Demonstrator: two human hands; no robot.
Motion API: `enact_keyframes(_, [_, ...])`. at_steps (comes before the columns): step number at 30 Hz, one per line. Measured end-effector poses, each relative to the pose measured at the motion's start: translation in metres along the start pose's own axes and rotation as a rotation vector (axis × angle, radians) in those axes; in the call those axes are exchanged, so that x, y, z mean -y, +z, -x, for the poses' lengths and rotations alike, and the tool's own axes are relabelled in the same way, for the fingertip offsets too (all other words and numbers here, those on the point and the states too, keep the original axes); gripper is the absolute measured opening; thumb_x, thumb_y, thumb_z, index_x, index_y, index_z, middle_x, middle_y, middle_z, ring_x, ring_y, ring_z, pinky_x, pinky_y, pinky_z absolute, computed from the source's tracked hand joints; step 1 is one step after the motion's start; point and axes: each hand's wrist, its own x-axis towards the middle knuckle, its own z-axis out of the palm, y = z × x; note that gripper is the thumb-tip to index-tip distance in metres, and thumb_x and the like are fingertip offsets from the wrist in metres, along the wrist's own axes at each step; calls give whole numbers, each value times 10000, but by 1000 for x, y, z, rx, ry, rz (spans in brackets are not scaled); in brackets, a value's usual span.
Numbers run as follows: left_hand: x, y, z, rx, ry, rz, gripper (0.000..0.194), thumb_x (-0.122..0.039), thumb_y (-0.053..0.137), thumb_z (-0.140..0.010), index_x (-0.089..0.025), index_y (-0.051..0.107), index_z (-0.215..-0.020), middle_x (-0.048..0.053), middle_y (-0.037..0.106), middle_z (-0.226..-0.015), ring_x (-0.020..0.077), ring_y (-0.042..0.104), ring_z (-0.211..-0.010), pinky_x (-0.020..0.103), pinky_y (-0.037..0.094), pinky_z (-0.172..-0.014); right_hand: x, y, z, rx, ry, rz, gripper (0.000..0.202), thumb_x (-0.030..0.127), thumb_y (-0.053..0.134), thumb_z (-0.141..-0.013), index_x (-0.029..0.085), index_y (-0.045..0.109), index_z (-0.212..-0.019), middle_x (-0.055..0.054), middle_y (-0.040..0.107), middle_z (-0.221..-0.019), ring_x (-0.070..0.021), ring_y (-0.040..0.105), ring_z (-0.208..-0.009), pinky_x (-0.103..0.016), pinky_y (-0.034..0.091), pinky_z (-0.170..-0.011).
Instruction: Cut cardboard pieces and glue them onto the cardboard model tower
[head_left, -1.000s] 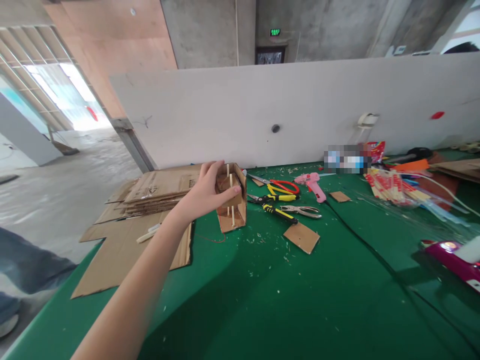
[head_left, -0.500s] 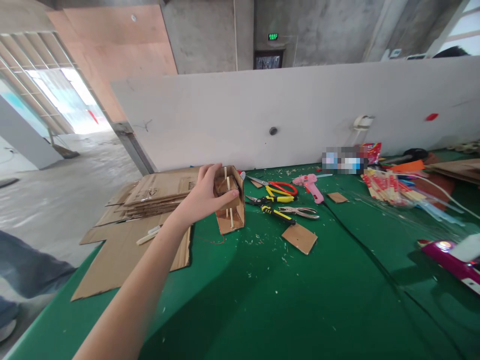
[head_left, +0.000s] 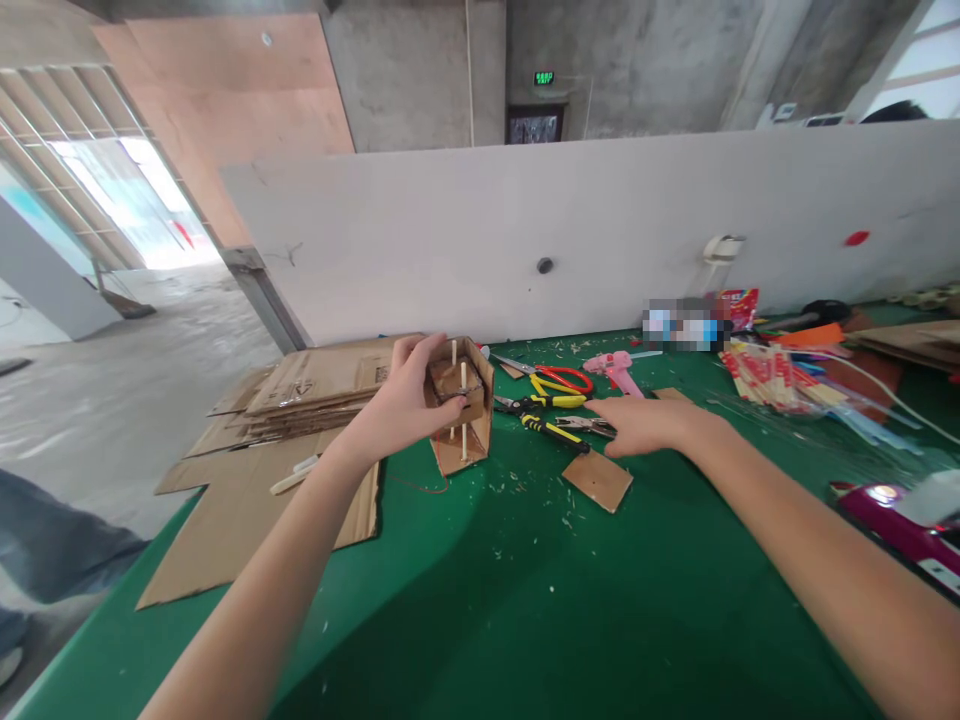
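My left hand [head_left: 416, 395] is closed around the left side of a small cardboard box [head_left: 475, 415] with pale wooden sticks through it; its thumb lies across the front. A thin reddish wire trails from the box's base onto the table. My right hand [head_left: 649, 424] is over the handle end of silver pliers [head_left: 577, 424], its index finger and thumb apart. I cannot tell whether it touches them. Yellow-and-black wire strippers [head_left: 553, 431] lie just left of that hand, with red-and-yellow-handled scissors [head_left: 562, 378] behind. A cardboard square [head_left: 598, 481] is below the pliers.
Behind my right hand lies a pink glue gun [head_left: 615, 370]. Stacked cardboard sheets [head_left: 322, 385] are at the left, with glue sticks and packaged items [head_left: 772, 375] at the right. A magenta device [head_left: 900, 530] stands near the right edge. A white partition [head_left: 450, 240] backs the green table.
My right hand has come in from the right and now reaches over the silver pliers. My left hand stays on the cardboard box, which has barely shifted.
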Motion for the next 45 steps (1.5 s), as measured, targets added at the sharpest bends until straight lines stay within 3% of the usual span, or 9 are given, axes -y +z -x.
enact_keyframes(3, [3,3,0,-22,-3,10,723,-367,607,-777,-182,308,-1409,125,337,-1321,273,429,-1248,417,392,-1071,7,3,-21,144,106,87,611,269,678,-612,152,565,-1200,-149,641,-1125,-321,627,-958,-379,500,-701])
enact_keyframes(13, [2,2,0,-12,4,46,714,-352,620,-770,-214,325,-1405,115,329,-1329,260,430,-1226,422,411,-1052,10,-4,-30,18,122,86,741,319,655,-642,199,496,-1357,-165,483,-1374,-356,492,-1221,-434,475,-875])
enact_keyframes(16, [2,1,-1,10,7,53,681,-392,614,-778,-194,364,-1380,121,331,-1324,269,418,-1237,428,394,-1067,11,-2,-34,-10,95,29,728,459,578,-734,183,462,-1398,-169,453,-1426,-373,428,-1293,-491,429,-960])
enact_keyframes(21, [3,-1,-2,10,11,92,623,-447,537,-837,-170,377,-1371,138,355,-1331,279,377,-1277,411,417,-1034,22,20,-52,-188,-58,16,1111,772,503,-690,54,244,-1497,-220,308,-1512,-403,267,-1386,-506,260,-1102])
enact_keyframes(27, [5,-2,-2,14,2,111,573,-393,529,-846,-184,390,-1361,132,371,-1326,273,373,-1280,402,427,-1005,28,46,-70,-387,-59,125,813,612,461,-830,24,421,-1390,-256,505,-1334,-390,478,-1217,-474,359,-1011])
enact_keyframes(34, [1,-6,0,18,-12,129,548,-390,534,-847,-200,423,-1349,124,394,-1333,268,408,-1268,391,458,-967,29,41,-66,-472,-9,74,683,580,572,-749,87,562,-1221,-229,553,-1226,-389,512,-1119,-482,422,-907])
enact_keyframes(37, [0,-8,-1,9,-50,170,523,-399,527,-849,-203,459,-1329,124,421,-1347,272,426,-1271,408,467,-964,26,30,-61,-512,41,-53,594,575,594,-716,120,628,-1098,-200,603,-1143,-364,554,-1042,-449,451,-845])
enact_keyframes(41, [2,-10,-2,16,-58,305,483,-362,479,-869,-185,483,-1318,121,509,-1345,262,476,-1258,436,425,-1027,21,11,-53,-499,91,-538,564,640,534,-752,166,651,-1033,-131,675,-1000,-280,626,-879,-358,482,-732])
enact_keyframes(45, [3,-12,-3,-15,-65,286,446,-255,380,-874,-165,530,-1284,93,583,-1303,245,529,-1211,431,418,-1038,28,-7,-41,-476,-81,-997,649,697,358,-827,198,557,-1191,-96,684,-934,-237,630,-822,-349,499,-731])
